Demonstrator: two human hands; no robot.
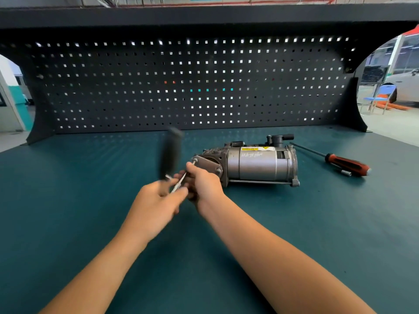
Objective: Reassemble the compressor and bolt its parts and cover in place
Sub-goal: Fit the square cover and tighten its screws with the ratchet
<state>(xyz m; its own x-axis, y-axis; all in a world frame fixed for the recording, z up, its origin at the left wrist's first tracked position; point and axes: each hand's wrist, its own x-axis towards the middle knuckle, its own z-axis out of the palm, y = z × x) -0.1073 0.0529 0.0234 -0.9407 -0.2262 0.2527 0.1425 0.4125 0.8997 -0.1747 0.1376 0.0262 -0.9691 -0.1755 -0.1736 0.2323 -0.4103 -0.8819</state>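
The silver compressor [256, 165] lies on its side on the green bench, its flat cover plate [207, 165] facing me at the left end with bolts at its corners. A ratchet wrench with a blurred black handle [170, 152] stands upright, and its metal extension [181, 183] reaches to the top-left bolt of the cover. My left hand [158, 198] grips the ratchet near its head. My right hand [201, 184] pinches the extension close to the bolt.
A screwdriver with a red and black handle [347, 165] lies on the bench right of the compressor, with a small socket bit [346, 172] beside it. A dark pegboard [192, 82] stands along the back of the green bench [90, 177].
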